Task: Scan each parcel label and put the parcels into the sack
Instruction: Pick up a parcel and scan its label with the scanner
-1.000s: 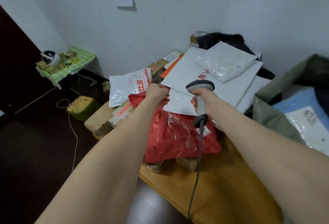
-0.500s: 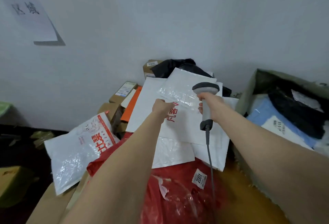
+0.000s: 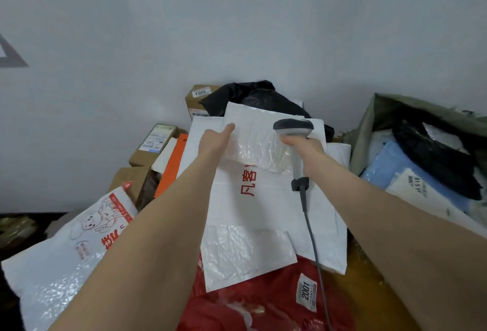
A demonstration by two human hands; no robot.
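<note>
My left hand (image 3: 214, 139) reaches to the back of the pile and pinches the left edge of a small white bubble mailer (image 3: 259, 137), thumb on top. This mailer lies on a large white envelope with red characters (image 3: 266, 199). My right hand (image 3: 305, 151) grips a grey corded barcode scanner (image 3: 293, 127), held upright over the mailer's right side. The green sack (image 3: 365, 130) stands open at the right with blue, white and black parcels in it. A red bag parcel (image 3: 250, 307) with a label reading 2001 lies nearest me.
A second bubble mailer (image 3: 245, 251) lies on the red bag. At the left are a white printed bag (image 3: 66, 265), brown boxes (image 3: 158, 139) and an orange envelope (image 3: 171, 172). A black bag (image 3: 253, 99) and a carton (image 3: 196, 99) sit against the wall. The wooden table (image 3: 355, 293) shows at bottom right.
My left hand let go of the red bag and reached forward to the small white bubble mailer on top. The scanner moved forward with my right hand, and my view came closer.
</note>
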